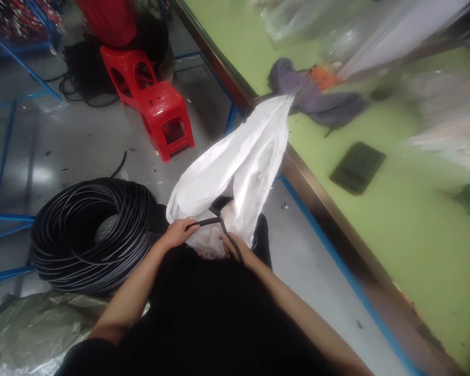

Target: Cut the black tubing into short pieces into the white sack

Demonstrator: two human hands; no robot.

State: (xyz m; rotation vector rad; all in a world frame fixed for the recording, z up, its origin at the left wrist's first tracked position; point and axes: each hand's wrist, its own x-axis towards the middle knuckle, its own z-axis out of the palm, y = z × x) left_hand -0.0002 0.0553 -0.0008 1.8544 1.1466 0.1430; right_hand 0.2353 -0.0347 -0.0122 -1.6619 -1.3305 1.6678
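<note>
My left hand (179, 231) is closed around a short length of black cable (207, 222), which points right across the white woven sack. A dark, narrow, long thing (232, 241) is in the grip of my right hand (238, 247); its upper end meets the cable's tip. Whether it is a tool or more cable I cannot tell. Below and beyond both hands, the white sack (219, 167) gapes open between my legs, its peak reaching up to the table edge. Dark stuff shows in its mouth, too shaded to name.
A large coil of black cable (90, 240) lies on the floor at left. Red plastic stools (166, 107) stand beyond it. At right is a green-topped table (415, 240) with a metal edge, a dark flat object (357, 168) and a grey-purple cloth (329, 108). Crumpled plastic (39, 331) lies lower left.
</note>
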